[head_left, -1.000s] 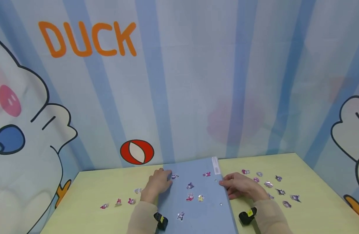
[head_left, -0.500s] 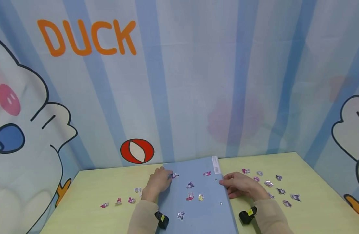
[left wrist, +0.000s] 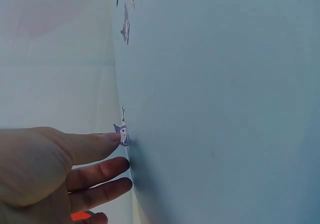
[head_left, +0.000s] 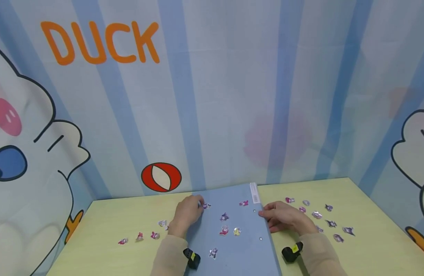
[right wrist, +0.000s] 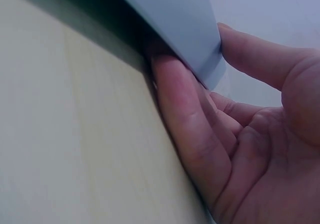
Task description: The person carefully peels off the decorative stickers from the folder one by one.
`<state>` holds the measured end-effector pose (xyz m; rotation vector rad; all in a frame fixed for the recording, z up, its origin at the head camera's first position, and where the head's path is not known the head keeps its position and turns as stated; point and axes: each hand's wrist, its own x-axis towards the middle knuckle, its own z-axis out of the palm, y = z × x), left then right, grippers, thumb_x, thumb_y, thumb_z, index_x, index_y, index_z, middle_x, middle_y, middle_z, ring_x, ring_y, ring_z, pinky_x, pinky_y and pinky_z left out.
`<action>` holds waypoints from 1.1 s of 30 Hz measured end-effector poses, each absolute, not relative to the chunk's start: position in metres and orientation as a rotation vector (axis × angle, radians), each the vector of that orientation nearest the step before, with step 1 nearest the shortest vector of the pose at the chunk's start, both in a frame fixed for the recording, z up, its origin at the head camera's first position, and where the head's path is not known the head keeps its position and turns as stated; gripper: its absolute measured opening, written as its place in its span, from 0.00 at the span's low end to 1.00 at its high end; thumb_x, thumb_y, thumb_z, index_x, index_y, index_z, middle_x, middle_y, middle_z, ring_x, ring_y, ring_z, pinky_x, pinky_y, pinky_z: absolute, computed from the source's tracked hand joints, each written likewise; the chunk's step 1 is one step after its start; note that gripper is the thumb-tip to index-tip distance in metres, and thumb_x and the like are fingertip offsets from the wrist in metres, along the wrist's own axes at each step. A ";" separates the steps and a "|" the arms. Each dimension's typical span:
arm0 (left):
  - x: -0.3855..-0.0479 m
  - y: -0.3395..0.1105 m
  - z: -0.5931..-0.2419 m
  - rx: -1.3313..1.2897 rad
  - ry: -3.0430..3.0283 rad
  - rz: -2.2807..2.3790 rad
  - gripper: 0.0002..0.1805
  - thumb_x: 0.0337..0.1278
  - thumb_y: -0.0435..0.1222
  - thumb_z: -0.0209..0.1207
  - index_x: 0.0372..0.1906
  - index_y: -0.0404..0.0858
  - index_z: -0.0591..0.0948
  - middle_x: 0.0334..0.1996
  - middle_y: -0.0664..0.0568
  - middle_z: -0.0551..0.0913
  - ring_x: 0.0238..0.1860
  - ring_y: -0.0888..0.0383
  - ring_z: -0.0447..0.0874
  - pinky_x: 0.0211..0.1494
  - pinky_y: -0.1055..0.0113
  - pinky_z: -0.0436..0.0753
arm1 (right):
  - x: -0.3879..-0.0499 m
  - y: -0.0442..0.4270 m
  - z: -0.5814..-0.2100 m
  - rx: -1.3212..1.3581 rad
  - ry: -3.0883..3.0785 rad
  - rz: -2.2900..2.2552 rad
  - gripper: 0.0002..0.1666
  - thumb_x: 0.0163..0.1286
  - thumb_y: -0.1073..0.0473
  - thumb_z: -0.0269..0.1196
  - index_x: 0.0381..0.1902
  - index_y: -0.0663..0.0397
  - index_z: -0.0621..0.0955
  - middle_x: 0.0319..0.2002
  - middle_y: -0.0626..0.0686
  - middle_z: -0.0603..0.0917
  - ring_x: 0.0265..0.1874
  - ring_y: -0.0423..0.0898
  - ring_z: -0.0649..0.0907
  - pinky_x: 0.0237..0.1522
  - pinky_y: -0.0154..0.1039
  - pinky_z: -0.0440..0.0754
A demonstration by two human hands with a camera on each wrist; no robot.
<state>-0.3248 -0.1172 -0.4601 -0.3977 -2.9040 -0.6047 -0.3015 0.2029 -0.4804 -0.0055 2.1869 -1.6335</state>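
A light blue folder (head_left: 244,249) with a white barcode label lies in the middle of the table in the head view. Small cartoon stickers dot it, among them a pink one (head_left: 224,230) and a yellow one (head_left: 237,231). My left hand (head_left: 186,214) is at its upper left. In the left wrist view, the left thumb (left wrist: 97,148) touches a purple-and-white sticker (left wrist: 123,131), and the other fingers lie fairly straight against the folder. My right hand (head_left: 284,216) pinches the folder's right edge, thumb above and fingers beneath, holding that edge off the table (right wrist: 45,108).
Several loose stickers lie right of the folder, including a dark one (head_left: 348,230). More stickers, such as a pink one (head_left: 123,241), are on the left side of the yellow table (head_left: 104,226). A striped cloth backdrop (head_left: 229,96) rises behind the table.
The left fingers have shifted slightly beside the sticker at the folder's upper left. My right hand keeps its hold on the edge, and the head view has tilted a little.
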 end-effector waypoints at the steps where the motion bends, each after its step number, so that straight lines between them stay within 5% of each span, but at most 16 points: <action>1: -0.325 -0.117 -0.460 -0.398 -2.892 -0.602 0.05 0.56 0.30 0.66 0.37 0.38 0.84 0.32 0.50 0.83 0.32 0.54 0.77 0.41 0.58 0.79 | -0.302 0.203 -0.480 -0.003 2.188 -1.633 0.21 0.68 0.51 0.65 0.47 0.64 0.77 0.31 0.57 0.84 0.23 0.44 0.81 0.28 0.38 0.83; 11: -0.327 -0.113 -0.462 -0.389 -2.775 -0.535 0.04 0.54 0.29 0.66 0.27 0.39 0.83 0.24 0.51 0.82 0.26 0.54 0.79 0.29 0.58 0.78 | -0.301 0.202 -0.479 -0.002 2.181 -1.637 0.21 0.68 0.51 0.64 0.47 0.64 0.77 0.32 0.58 0.84 0.23 0.44 0.82 0.28 0.38 0.83; 33: -0.324 -0.110 -0.456 -0.378 -2.848 -0.555 0.07 0.59 0.27 0.59 0.28 0.37 0.77 0.26 0.51 0.72 0.32 0.52 0.72 0.34 0.56 0.74 | -0.301 0.204 -0.480 -0.023 2.151 -1.663 0.21 0.68 0.52 0.65 0.47 0.64 0.76 0.32 0.58 0.84 0.22 0.44 0.81 0.27 0.39 0.83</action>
